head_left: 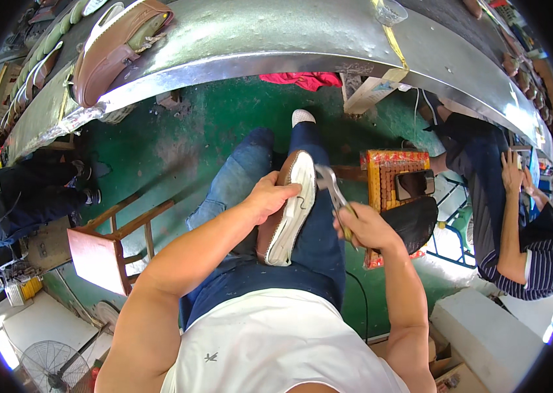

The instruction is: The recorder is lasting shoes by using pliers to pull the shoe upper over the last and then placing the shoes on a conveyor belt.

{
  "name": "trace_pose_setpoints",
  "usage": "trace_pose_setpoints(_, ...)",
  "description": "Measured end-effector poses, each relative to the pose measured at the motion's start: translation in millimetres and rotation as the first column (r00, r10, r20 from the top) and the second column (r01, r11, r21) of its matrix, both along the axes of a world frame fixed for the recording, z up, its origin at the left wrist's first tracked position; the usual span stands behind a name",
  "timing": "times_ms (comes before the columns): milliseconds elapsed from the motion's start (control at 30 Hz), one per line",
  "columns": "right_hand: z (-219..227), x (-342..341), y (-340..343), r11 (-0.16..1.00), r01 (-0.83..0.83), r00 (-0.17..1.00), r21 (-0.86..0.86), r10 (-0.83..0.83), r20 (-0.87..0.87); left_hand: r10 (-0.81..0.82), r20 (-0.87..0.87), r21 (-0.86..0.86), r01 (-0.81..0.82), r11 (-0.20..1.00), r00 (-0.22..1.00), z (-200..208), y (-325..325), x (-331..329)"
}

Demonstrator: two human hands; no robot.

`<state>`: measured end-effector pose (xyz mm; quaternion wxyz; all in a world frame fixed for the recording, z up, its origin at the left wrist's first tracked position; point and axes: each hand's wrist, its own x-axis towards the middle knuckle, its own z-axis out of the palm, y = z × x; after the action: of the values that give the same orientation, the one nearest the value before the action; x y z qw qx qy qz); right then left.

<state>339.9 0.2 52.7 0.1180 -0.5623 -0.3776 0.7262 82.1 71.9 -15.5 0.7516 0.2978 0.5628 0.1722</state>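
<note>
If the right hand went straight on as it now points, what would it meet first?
Probably the white-and-brown shoe, the held metal tool touching it first, though depth is unclear.

A metal bench (257,33) overhangs green, apparently painted floor (224,108).

The shoe (297,206) is brown along its left side and white across its upturned face, where a dark curved line shows. The pincers (335,190) have a silvery grey head and yellowish-green handles. The jeans (319,245) are blue, faded paler at the left knee; the T-shirt (276,340) is white with a small dark mark. The floor (178,141) is green with greyish patches, the bench (250,39) silvery grey, the cloth (303,80) at the far side pinkish red. On the right, a co-worker's shirt (545,270) is dark with white stripes.
</note>
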Motion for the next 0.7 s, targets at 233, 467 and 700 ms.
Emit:
trace_pose_setpoints(233,-8.4,-38.5,27.1,0.952,-0.154,0.946,0.264,0.065,0.317,-0.173,-0.004,-0.114,0.172,0.979,0.985,0.3,17.0,-9.0)
trace_pose_setpoints(467,0.8,-24.7,-38.3,0.746,-0.482,0.86,0.46,0.301,0.413,-0.178,0.064,-0.171,0.187,0.967,0.982,32.5,24.1,-15.4)
trace_pose_setpoints(700,22.6,-59.4,-33.3,0.592,-0.721,0.607,0.361,0.286,0.742,-0.149,0.098,-0.182,0.165,0.969,0.984,32.0,16.9,-17.6)
